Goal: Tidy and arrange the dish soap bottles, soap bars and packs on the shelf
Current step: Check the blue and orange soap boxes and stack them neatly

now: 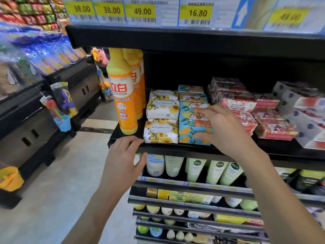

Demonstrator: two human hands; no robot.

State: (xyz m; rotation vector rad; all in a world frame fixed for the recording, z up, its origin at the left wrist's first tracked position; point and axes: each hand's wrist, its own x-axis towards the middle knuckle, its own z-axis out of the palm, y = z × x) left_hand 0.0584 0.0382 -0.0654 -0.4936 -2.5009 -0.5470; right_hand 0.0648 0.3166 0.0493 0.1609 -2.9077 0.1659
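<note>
Orange dish soap bottles (pixel 124 95) stand in a row at the left end of the black shelf (pixel 175 148). Beside them lie white soap bars with yellow flowers (pixel 161 132), stacked and lined front to back. Right of those sit blue soap bars with lemon print (pixel 187 124). My right hand (pixel 221 127) grips the front blue soap bar, thumb below and fingers on top. My left hand (pixel 123 155) rests spread on the shelf's front edge, just left of the white bars, holding nothing. Red and pink soap packs (pixel 255 113) lie further right.
White boxes with blue print (pixel 302 118) fill the shelf's right end. Price tags (pixel 142 11) hang on the shelf above. Lower shelves hold pale green bottles (pixel 212 171) and small boxes. A dark display stand (pixel 35 120) with toys stands across the aisle on the left.
</note>
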